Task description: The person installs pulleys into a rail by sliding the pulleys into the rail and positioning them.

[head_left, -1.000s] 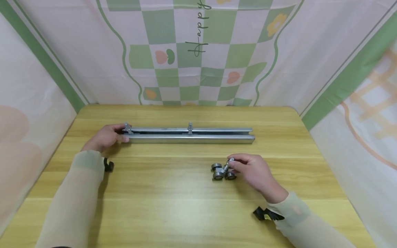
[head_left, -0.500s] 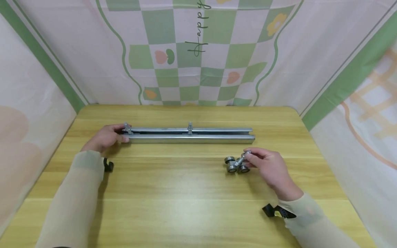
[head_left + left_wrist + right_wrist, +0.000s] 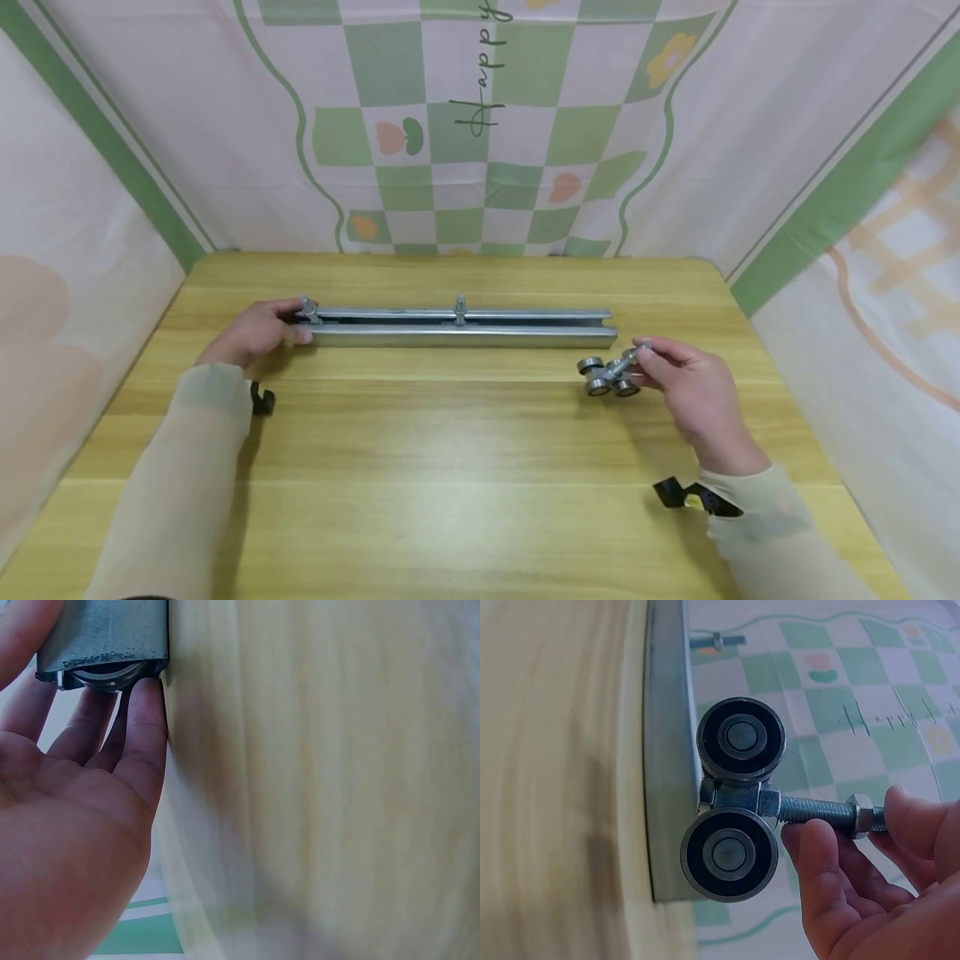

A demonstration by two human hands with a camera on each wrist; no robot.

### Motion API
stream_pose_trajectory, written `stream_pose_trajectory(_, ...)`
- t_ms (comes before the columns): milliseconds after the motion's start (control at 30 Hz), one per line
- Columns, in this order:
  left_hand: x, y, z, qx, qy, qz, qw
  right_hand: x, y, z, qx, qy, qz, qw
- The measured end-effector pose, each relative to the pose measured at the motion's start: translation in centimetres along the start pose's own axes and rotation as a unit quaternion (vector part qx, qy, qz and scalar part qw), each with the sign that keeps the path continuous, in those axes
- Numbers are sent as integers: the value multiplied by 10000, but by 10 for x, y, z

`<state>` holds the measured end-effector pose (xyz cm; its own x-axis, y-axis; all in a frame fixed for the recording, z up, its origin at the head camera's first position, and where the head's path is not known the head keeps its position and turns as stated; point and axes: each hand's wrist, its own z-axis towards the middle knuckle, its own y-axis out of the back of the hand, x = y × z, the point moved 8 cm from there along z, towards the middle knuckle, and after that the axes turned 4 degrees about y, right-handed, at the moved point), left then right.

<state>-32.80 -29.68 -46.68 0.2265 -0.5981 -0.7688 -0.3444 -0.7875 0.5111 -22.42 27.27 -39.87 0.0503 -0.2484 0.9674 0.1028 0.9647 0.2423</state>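
Observation:
A metal C-channel track lies along the back of the table, its slot facing up. Two bolts stick up from that slot, one bolt at the left end and another bolt near the middle. My left hand grips the track's left end; in the left wrist view a wheel rim shows inside that end. Off the track's right end, my right hand pinches the threaded bolt of a roller trolley. The trolley's wheels point left, held above the table and apart from the track.
The wooden table reaches to a patterned cloth hanging behind it. More cloth hangs at the left and right sides. Black wrist mounts sit under both sleeves.
My right hand has carried the roller trolley rightward and away from me, from in front of the track to just beyond its right end. The left hand and track have stayed put.

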Motion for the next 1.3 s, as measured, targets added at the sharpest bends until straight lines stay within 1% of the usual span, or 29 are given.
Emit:
stream_pose_trajectory(100,1,0,-1,7,24,-28,10000,0,9,3,-137,1,307,9994)
stream_pose_trajectory(267,1,0,-4,10,58,-143,9999,0,21,9,-235,33,533,9983)
stream_pose_trajectory(467,-2,2,-2,-35,-28,53,10000,-3,39,15,-562,-10,1129,9920)
stream_pose_trajectory(600,-2,1,-1,-25,-20,76,10000,-3,49,20,-711,-49,1254,9895)
stream_pose_trajectory(700,-2,2,-1,-36,-30,69,10000,-2,55,24,-843,-123,828,9929)
stream_pose_trajectory(733,-2,2,-1,-42,-47,76,10000,-2,57,26,-887,-162,614,9940)
stream_pose_trajectory(833,-2,2,-2,-64,-44,85,9999,-4,60,32,-962,-290,177,9948)
stream_pose_trajectory(1033,-1,1,-2,-43,17,8,10000,-18,66,47,-1055,-476,153,9932)
stream_pose_trajectory(1200,-1,0,-2,-35,45,-33,10000,-33,67,59,-1016,-633,-169,9927)
stream_pose_trajectory(1300,0,0,-2,-19,66,-82,9999,-39,66,66,-988,-685,-225,9925)
